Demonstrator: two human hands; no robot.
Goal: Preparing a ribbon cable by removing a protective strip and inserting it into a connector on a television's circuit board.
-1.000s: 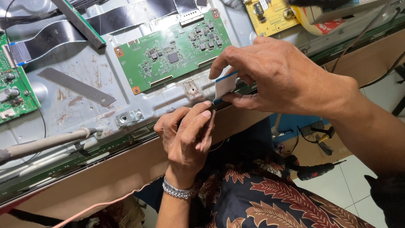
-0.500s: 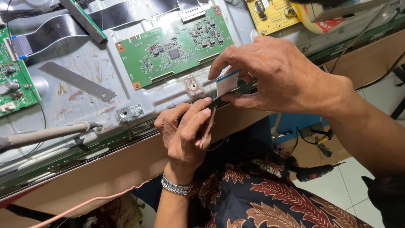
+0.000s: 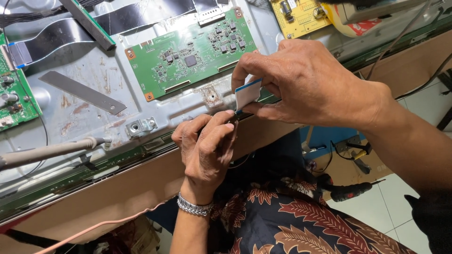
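A metal display back panel (image 3: pixel 94 106) lies on the bench with a green circuit board (image 3: pixel 193 54) screwed to it. My right hand (image 3: pixel 310 84) pinches the white, blue-tipped end of a flat ribbon cable (image 3: pixel 247 93) just below that board, at the panel's near edge. My left hand (image 3: pixel 207 146), with a metal bracelet at the wrist, presses its fingertips against the panel's edge right under the cable end. What the left fingertips touch is hidden.
A second green board (image 3: pixel 14 96) sits at the far left, a yellow board (image 3: pixel 301 16) at the top right. Dark flat cables (image 3: pixel 136 14) cross the top. A grey strip (image 3: pixel 82 91) and a grey cord (image 3: pixel 52 150) lie on the panel. Tools (image 3: pixel 353 190) lie on the floor.
The view has shifted slightly. My right hand has lifted the ribbon cable end a little more upright; my left hand stays at the panel edge.
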